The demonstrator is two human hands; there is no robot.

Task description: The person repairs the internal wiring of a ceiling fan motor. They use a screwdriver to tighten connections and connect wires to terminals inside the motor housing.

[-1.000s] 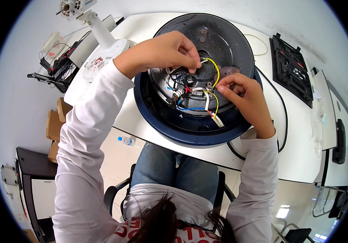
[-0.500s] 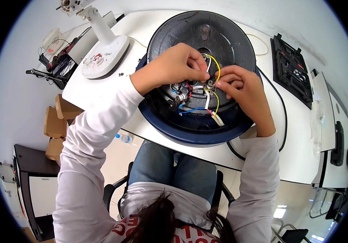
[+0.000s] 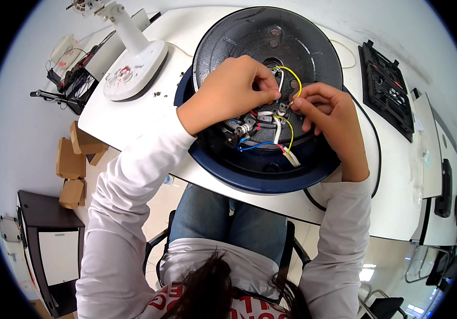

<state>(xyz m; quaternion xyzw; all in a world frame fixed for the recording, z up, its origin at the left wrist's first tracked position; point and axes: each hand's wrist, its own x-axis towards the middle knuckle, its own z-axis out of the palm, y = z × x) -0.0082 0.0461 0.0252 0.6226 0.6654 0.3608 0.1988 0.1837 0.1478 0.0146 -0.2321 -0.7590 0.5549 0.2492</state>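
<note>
A round appliance with a dark blue rim [image 3: 228, 178] lies opened on the table, its black metal underside [image 3: 313, 48] tilted up at the back. My left hand [image 3: 239, 87] reaches over it, thumb and forefinger pinched on a white wire [image 3: 282, 80] by a small blue bit. Close beside it, my right hand [image 3: 328, 109] pinches the lower end of a yellow wire [image 3: 292, 73] that arcs from the centre. Just below both fingertips sits a small metal terminal [image 3: 281, 110]. Nearer me are a blue wire [image 3: 258, 144] and a white cable sheath [image 3: 292, 158].
A white fan stand [image 3: 138, 66] stands at the left, with small loose parts [image 3: 158, 94] nearby. An open black tool case [image 3: 385, 87] lies at the right. Around the appliance's right side curves a black cord [image 3: 378, 154]. Cardboard boxes [image 3: 72, 157] are on the floor at left.
The view has shifted slightly. Both hands stay at the terminal, with the right fingertips a little higher on the yellow wire's end and slightly farther from the left ones.
</note>
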